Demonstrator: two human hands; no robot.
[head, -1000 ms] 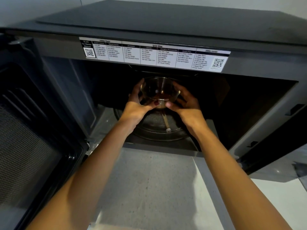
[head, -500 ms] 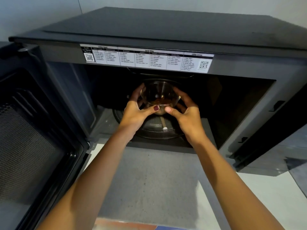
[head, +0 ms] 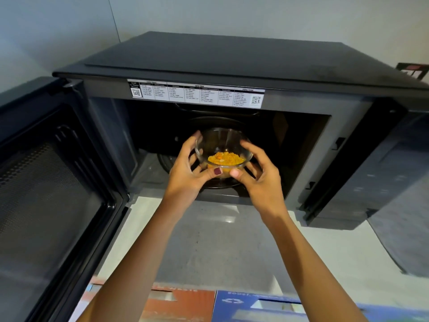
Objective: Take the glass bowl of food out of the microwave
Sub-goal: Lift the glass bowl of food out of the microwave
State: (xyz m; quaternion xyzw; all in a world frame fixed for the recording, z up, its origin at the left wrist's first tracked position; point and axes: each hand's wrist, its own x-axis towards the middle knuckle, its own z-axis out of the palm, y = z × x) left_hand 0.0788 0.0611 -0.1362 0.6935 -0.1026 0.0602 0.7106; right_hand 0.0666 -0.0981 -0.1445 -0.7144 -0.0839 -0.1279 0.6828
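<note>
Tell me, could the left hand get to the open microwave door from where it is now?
Probably yes. The door hangs wide open on the left side with nothing between it and the left hand, but that hand is gripping the glass bowl together with the right hand.

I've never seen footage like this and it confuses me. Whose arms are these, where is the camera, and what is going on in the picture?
The camera sits on a person's head and looks forward and down, so you see that person's own two bare arms reaching out. There is no robot here.

In front of them stands a black microwave on a pale counter. Its door is swung wide open to the left.

The left hand and the right hand cup a small glass bowl from both sides, thumbs meeting at its near side. Yellow-orange food lies in the bottom of the bowl. The bowl is at the mouth of the oven, above the round turntable, so it is partway out.

At the bottom edge are blurred red and blue printed boxes.
</note>
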